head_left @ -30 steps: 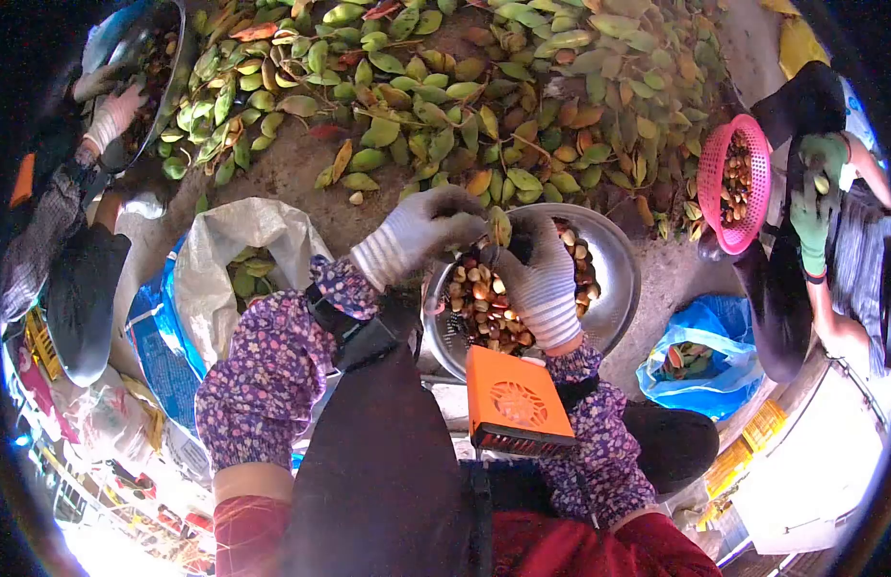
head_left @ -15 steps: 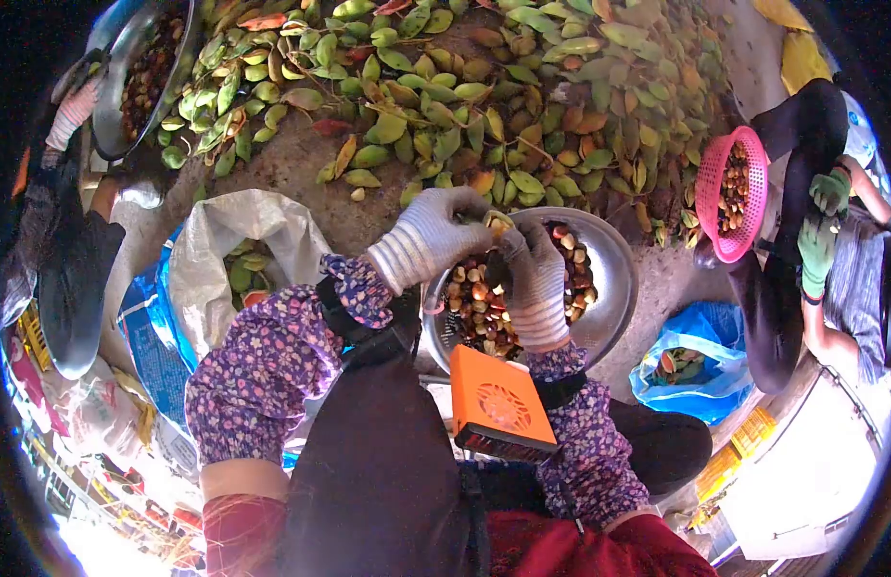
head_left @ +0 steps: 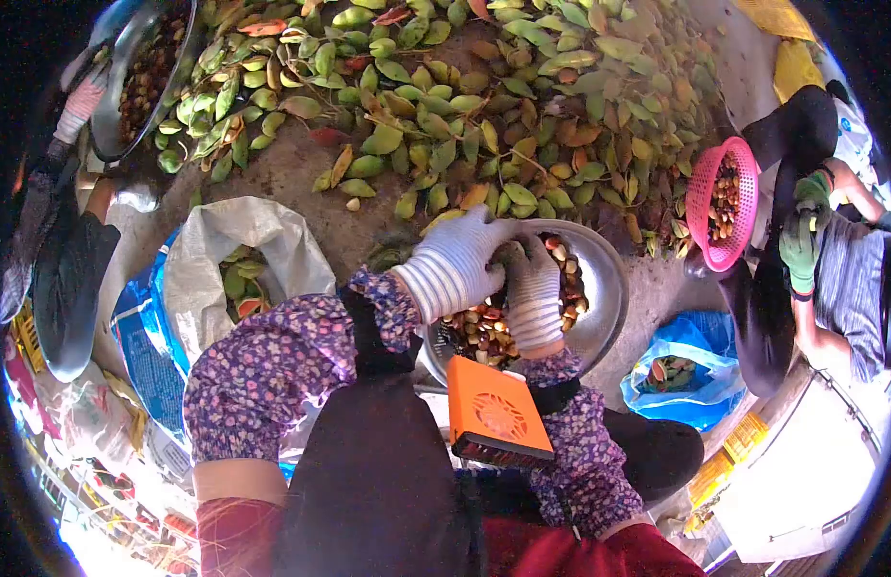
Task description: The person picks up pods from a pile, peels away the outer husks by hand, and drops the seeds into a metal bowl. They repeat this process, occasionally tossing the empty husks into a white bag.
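My left hand [head_left: 462, 260] and my right hand [head_left: 533, 288], both in grey knit gloves, meet over a metal bowl [head_left: 604, 298] holding several brown and red seeds [head_left: 484, 327]. Both sets of fingers close together on a green pod [head_left: 508, 252] held between them above the bowl; most of the pod is hidden by the gloves. A heap of green and yellow pods [head_left: 484, 106] covers the ground just beyond the bowl. An orange fan unit [head_left: 498, 415] sits at my waist below the hands.
A white sack [head_left: 224, 240] with pod husks lies to the left, a blue bag [head_left: 691, 370] with husks to the right. A person at right holds a pink basket [head_left: 720, 202] of seeds. Another person at upper left works by a metal basin [head_left: 138, 72].
My hands have dropped closer together and lower over the bowl, now covering the pod that showed between the fingers before. The person at upper left has pulled a hand back from the basin.
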`<action>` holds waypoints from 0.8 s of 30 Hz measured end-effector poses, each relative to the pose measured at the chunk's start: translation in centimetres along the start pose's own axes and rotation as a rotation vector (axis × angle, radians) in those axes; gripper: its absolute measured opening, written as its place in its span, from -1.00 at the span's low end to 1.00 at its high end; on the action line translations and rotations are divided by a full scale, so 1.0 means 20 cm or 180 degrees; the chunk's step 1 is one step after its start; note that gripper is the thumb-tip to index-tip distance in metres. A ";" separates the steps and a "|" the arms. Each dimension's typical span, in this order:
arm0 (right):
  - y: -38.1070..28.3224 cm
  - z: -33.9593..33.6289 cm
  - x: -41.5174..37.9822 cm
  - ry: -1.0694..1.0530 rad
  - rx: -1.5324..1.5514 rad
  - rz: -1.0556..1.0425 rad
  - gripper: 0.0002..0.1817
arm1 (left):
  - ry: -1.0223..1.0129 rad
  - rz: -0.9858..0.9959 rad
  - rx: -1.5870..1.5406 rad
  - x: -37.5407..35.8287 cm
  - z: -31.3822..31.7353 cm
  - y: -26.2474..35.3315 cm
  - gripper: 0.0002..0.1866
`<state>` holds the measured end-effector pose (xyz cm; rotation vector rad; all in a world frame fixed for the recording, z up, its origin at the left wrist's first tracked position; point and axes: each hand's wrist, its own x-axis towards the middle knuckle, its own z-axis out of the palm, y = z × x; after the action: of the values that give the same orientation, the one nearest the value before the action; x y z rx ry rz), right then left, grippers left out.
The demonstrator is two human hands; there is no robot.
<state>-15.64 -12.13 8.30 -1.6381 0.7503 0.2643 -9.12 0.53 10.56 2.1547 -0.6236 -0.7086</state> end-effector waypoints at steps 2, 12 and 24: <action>0.01 -0.04 0.01 -0.0397 0.0189 0.0176 -0.63 | -0.0206 0.0134 0.0031 0.00 0.01 -0.02 -0.53; -0.24 -0.09 -0.07 -0.0371 -0.0562 0.0003 -0.82 | -0.0253 -0.0109 -0.6280 -0.02 0.12 -0.29 -0.51; -0.01 0.12 -0.04 -0.0006 -0.0429 -0.0527 -0.62 | -0.0394 -0.0406 -0.5687 0.08 0.22 -0.30 -0.69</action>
<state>-15.52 -9.63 8.36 -1.8163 0.6017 0.2013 -9.65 0.81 3.00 0.4743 0.1885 -0.9011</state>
